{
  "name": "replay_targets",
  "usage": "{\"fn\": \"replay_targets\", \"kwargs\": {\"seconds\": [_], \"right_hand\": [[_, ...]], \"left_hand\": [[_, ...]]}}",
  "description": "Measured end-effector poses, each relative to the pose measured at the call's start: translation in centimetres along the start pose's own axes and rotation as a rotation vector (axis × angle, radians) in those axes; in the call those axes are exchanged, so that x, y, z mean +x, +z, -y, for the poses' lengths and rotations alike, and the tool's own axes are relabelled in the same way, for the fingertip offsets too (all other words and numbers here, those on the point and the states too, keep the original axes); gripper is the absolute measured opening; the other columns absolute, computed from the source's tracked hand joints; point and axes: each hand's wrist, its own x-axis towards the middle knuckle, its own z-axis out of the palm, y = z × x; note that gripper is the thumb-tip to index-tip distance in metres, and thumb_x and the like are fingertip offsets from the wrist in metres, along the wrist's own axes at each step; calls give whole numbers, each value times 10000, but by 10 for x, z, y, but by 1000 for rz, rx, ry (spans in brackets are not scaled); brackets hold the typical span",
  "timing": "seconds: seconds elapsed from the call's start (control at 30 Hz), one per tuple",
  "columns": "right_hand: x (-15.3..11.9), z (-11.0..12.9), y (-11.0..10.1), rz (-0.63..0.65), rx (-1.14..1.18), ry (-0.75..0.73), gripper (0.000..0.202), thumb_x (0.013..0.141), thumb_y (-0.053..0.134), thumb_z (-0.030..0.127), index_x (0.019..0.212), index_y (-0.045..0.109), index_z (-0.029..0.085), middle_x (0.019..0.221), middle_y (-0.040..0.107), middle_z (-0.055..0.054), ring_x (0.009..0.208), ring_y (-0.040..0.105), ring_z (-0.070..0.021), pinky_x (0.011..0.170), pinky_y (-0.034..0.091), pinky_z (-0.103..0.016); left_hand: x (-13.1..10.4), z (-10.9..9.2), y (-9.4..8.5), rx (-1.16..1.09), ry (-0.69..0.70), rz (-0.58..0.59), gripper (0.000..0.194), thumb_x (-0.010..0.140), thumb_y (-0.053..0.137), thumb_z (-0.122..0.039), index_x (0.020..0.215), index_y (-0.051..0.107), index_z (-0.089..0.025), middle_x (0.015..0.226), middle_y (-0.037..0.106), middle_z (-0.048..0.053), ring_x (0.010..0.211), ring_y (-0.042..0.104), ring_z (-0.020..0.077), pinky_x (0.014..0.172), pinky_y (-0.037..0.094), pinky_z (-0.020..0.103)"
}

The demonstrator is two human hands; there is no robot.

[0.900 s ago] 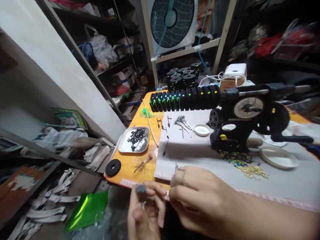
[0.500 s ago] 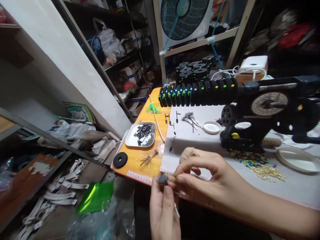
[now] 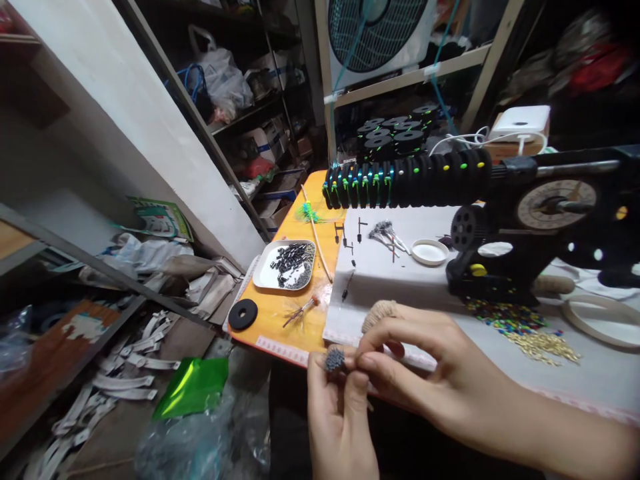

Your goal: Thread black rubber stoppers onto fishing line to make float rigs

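My left hand (image 3: 343,420) is closed around a bundle of thin stems with small grey heads (image 3: 335,361). The clustered heads stick up above the thumb. Pressed against the bundle's right side, my right hand (image 3: 420,350) has its thumb and forefinger pinched together; what lies between them is too small to make out. A beige wrap (image 3: 379,313) covers one of its fingers. Beyond the hands, similar grey-headed white stems (image 3: 387,237) lie on the white sheet (image 3: 400,287). A white tray (image 3: 261,275) holds black and grey small parts.
A black machine (image 3: 480,253) with a row of black spools (image 3: 405,179) stands at the right. Coloured and gold bits (image 3: 545,347) lie below it. A black ring (image 3: 243,314) sits at the orange table's left corner. A shallow white dish (image 3: 430,252) is near the machine.
The bundle's grey heads have tipped up and face the camera more. Both hands appear slightly farther right, and the whole view has shifted a little. The grip of each hand looks the same.
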Motion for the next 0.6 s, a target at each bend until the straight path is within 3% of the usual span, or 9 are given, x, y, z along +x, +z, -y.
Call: {"fn": "replay_targets", "kwargs": {"seconds": [0.2,0.5,0.6], "right_hand": [[-2,-6,-1,22,39,4,172,939,583,152,829,714,170,724,668,-19,659,607,-96,615,468,-197],[4,-2,-3,-16,13,87,167,937,588,179,807,690,200,776,666,-6,712,620,-109,631,463,-219],[2,-2,-2,-2,16,96,162,938,586,168,820,690,205,791,670,-5,727,624,-109,641,464,-219]], "left_hand": [[7,1,-5,-195,39,87,236,856,727,-400,826,635,-184,677,589,-38,551,541,65,553,464,166],[8,8,-10,-30,400,-36,170,929,644,-319,810,568,-224,787,600,-42,593,516,72,589,452,195],[8,10,-11,-12,446,-35,156,945,620,-298,821,558,-228,795,597,-37,597,511,79,581,446,205]]}}
